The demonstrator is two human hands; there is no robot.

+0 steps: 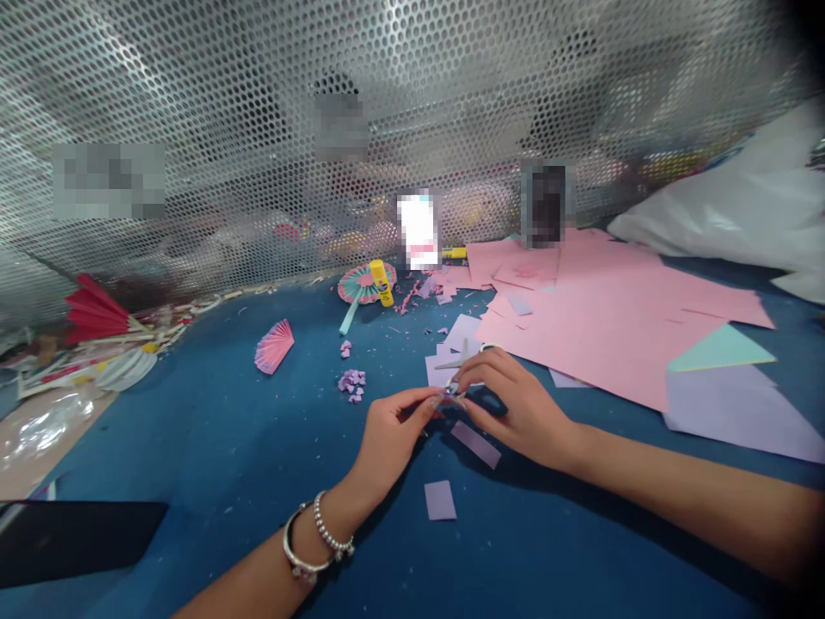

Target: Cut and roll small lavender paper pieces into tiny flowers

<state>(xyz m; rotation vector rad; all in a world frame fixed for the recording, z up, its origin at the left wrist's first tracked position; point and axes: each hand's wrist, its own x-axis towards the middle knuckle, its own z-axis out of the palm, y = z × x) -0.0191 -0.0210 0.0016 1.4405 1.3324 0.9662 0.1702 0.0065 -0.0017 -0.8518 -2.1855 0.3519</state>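
Observation:
Both hands meet over the blue table, fingertips pinched together. My left hand (403,425) is closed on a small purple paper piece (446,397), partly hidden by the fingers. At the same piece, the thumb and fingers of my right hand (516,400) are closed too. Just behind the right fingers is a pair of open scissors (462,354); whether that hand touches them I cannot tell. Below the hands lie a purple paper strip (475,444) and a purple paper square (440,500). A little heap of purple paper cut-outs (351,383) sits left of them.
Large pink sheets (580,318) and a purple sheet (735,417) spread at right. A yellow glue stick (381,284), a round pleated paper fan (361,282) and a pink fan (275,346) lie farther back. A perforated metal panel (258,112) rises behind; a dark flat object (77,542) lies lower left.

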